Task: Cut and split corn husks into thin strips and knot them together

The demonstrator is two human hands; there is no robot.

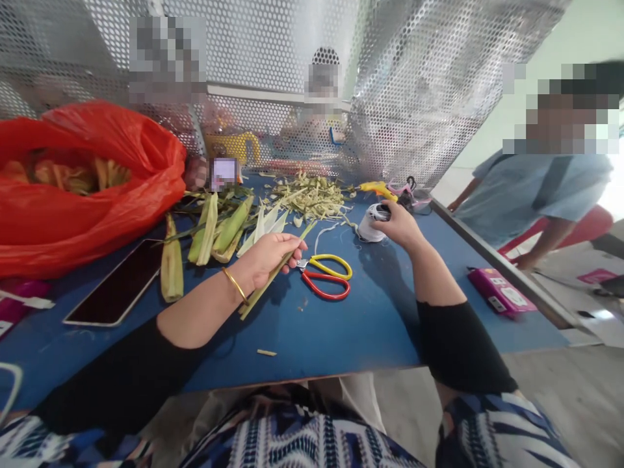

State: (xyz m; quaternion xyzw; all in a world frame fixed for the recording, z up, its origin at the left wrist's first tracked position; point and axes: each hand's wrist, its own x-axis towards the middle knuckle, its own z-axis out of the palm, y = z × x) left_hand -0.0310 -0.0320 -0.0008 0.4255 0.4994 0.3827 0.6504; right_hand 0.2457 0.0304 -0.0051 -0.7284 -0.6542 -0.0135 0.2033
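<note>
My left hand (275, 255) is closed around a narrow bundle of pale green corn husk strips (256, 300), which slants from beside my wrist up past my fingertips. My right hand (402, 224) grips a spool of white thread (371, 229) from above and the right, with the spool resting at table level. A loose white end trails left from near it. Scissors (331, 297) with one red and one yellow handle lie just right of my left hand, their blades partly hidden by my fingers. Behind my left hand are whole corn husks (234, 234).
Shredded husk (312, 195) is heaped at the back of the blue table. A red plastic bag (97, 240) and a phone (119, 283) occupy the left. A yellow tool (377, 188) lies behind the spool; a purple box (504, 292) sits right. Another person (526, 195) is beyond the right edge.
</note>
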